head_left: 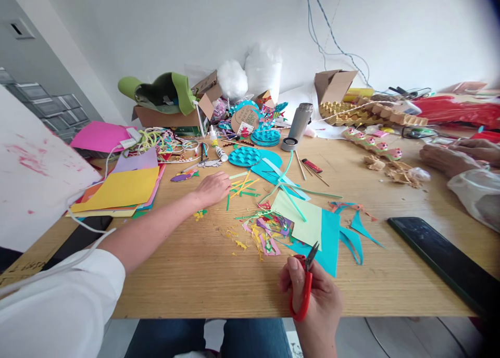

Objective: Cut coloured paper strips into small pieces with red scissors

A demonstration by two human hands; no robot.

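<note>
My right hand [314, 293] is wrapped round red-handled scissors [301, 295] near the table's front edge, their short blades slightly apart and pointing up and away. Reaching forward, my left hand [214, 189] has its fingers drawn together at a pile of yellow and green paper strips [244, 185]. A pale green strip [238, 175] comes out at its fingertips, which are partly hidden. Just beyond the scissors lie a pale green sheet [299, 215] and a blue sheet [330, 243], one over the other. Colourful paper scraps [269, 233] are scattered to their left.
Stacked coloured paper [117, 191] lies at left, with a blue egg-tray disc [244, 157] and a grey flask [299, 126] further back. A black phone [441, 259] is at right. Another person's hands [449, 160] work at the right edge. A white cable [89, 233] crosses my left arm.
</note>
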